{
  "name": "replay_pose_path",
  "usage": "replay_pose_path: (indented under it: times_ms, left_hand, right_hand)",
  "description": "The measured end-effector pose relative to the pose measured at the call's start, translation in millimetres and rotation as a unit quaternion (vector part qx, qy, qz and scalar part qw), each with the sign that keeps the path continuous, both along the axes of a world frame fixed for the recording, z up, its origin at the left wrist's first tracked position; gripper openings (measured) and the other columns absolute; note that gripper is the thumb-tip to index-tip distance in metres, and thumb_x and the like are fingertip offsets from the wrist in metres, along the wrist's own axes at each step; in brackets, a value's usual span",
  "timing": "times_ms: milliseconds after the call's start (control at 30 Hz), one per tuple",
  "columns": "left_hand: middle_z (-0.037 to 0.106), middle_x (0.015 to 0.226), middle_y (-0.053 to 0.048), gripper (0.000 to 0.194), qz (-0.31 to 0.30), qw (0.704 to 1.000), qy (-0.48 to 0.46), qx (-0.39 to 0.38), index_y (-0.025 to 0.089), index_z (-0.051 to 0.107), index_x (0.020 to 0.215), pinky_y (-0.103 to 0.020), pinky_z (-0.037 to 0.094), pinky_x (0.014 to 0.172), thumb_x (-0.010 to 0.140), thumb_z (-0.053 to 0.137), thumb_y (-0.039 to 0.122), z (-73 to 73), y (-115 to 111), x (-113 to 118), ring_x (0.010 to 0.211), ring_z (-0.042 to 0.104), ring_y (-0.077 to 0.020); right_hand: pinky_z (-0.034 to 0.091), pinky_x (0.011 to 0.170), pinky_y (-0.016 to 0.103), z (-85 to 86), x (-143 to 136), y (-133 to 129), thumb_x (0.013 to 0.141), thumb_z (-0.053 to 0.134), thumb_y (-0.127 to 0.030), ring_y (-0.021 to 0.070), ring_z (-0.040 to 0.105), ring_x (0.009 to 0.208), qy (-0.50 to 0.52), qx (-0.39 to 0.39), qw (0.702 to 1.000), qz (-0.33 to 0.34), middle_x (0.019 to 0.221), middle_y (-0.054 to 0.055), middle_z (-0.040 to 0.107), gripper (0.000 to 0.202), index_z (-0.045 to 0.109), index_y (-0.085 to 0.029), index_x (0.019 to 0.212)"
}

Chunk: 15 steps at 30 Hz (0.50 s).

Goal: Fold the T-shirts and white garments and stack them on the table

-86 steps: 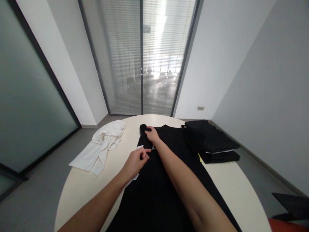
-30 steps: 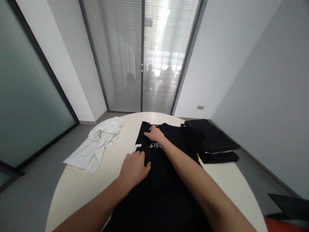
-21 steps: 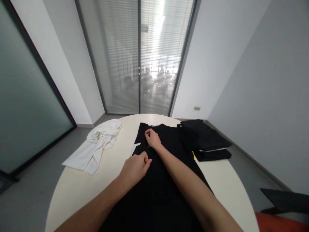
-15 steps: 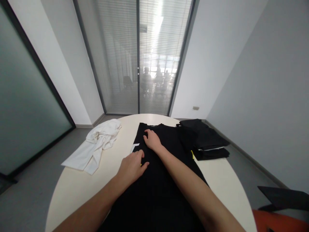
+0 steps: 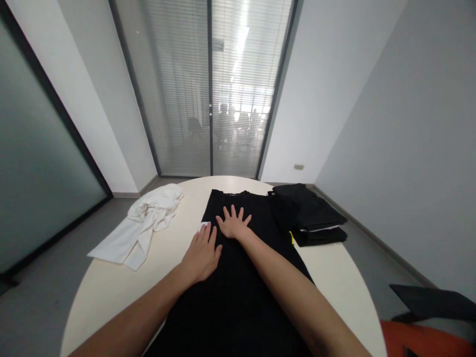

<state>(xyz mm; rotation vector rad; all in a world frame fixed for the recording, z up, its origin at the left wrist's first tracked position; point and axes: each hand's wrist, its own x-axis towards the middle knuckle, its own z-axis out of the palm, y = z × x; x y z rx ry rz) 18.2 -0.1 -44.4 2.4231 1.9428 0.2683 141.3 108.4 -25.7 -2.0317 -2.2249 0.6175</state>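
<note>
A black T-shirt (image 5: 238, 292) lies spread out on the round table, its neckline at the far end. My right hand (image 5: 233, 224) rests flat on its upper part with the fingers spread. Along the shirt's left edge lies my left hand (image 5: 203, 255), palm down and fingers stretched out. Its fingertips touch a small white patch (image 5: 204, 225) at that edge; whether this is a print or a tag I cannot tell. On the shirt's right side a bit of yellow (image 5: 292, 239) shows.
Crumpled white cloth (image 5: 150, 218) lies on the left of the pale table (image 5: 111, 302). Folded black garments (image 5: 316, 213) are stacked on the right, touching the shirt's right side. A chair with an orange seat (image 5: 420, 339) stands at the lower right.
My right hand has come slightly nearer to me and its curled fingers have spread flat. The fingers of my left hand have straightened from a bent shape and now lie on the shirt's edge.
</note>
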Motion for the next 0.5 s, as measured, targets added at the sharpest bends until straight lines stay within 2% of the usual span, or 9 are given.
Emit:
replay_pose_path:
  times_ms: [67, 133, 200, 267, 367, 500]
  left_hand:
    - [0.025, 0.161, -0.022, 0.062, 0.004, 1.0, 0.003, 0.002, 0.003, 0.036, 0.152, -0.051, 0.028, 0.118, 0.099, 0.037, 0.036, -0.6, 1, 2, 0.15, 0.023, -0.0343]
    - [0.027, 0.161, -0.021, 0.063, 0.005, 1.0, -0.005, 0.01, 0.004, 0.037, 0.151, -0.051, 0.029, 0.118, 0.099, 0.038, 0.04, -0.3, 1, 2, 0.15, 0.024, -0.0343]
    - [0.034, 0.159, -0.02, 0.063, 0.004, 0.999, -0.023, 0.027, 0.006, 0.043, 0.148, -0.05, 0.03, 0.118, 0.1, 0.037, 0.045, 2.5, 2, 0, 0.148, 0.03, -0.0335]
    - [0.044, 0.154, -0.018, 0.057, 0.006, 0.998, -0.047, 0.044, 0.01, 0.055, 0.14, -0.046, 0.034, 0.116, 0.101, 0.034, 0.046, 8.4, 7, -4, 0.143, 0.039, -0.0309]
    - [0.052, 0.147, -0.015, 0.048, 0.046, 0.994, -0.077, 0.06, 0.017, 0.067, 0.127, -0.044, 0.04, 0.111, 0.102, 0.033, 0.041, 19.6, 22, -14, 0.135, 0.048, -0.0297]
    - [0.059, 0.139, -0.013, 0.041, 0.097, 0.99, -0.089, 0.043, 0.024, 0.07, 0.125, -0.048, 0.044, 0.106, 0.099, 0.041, 0.038, 26.6, 51, -23, 0.127, 0.054, -0.032]
  right_hand:
    - [0.0, 0.111, 0.074, 4.3, 1, 1, 0.098, 0.022, -0.065, 0.0437, -0.001, 0.151, 0.0, 0.008, 1.0, 0.003, 0.169, 0.006, 0.004, 0.071, 0.019, -0.03, 0.16]
    - [0.015, 0.112, 0.07, 10.0, 5, 4, 0.1, 0.027, -0.058, 0.0426, 0.016, 0.148, -0.009, 0.05, 0.999, 0.012, 0.165, 0.009, 0.021, 0.064, 0.032, -0.028, 0.156]
    - [0.034, 0.107, 0.058, 16.6, 15, 9, 0.101, 0.035, -0.048, 0.037, 0.039, 0.138, -0.033, 0.113, 0.993, 0.01, 0.153, 0.014, 0.043, 0.052, 0.047, -0.025, 0.146]
    - [0.043, 0.1, 0.047, 23.6, 28, 17, 0.101, 0.041, -0.036, 0.0316, 0.05, 0.126, -0.06, 0.159, 0.985, -0.008, 0.14, 0.017, 0.054, 0.041, 0.056, -0.021, 0.136]
    - [0.046, 0.095, 0.042, 32.4, 52, 32, 0.1, 0.041, -0.021, 0.0305, 0.053, 0.123, -0.084, 0.172, 0.98, -0.045, 0.134, 0.021, 0.056, 0.034, 0.06, -0.015, 0.127]
    - [0.052, 0.087, 0.04, 36.1, 81, 50, 0.098, 0.035, -0.009, 0.0304, 0.063, 0.112, -0.106, 0.156, 0.978, -0.087, 0.126, 0.023, 0.06, 0.038, 0.06, -0.012, 0.125]
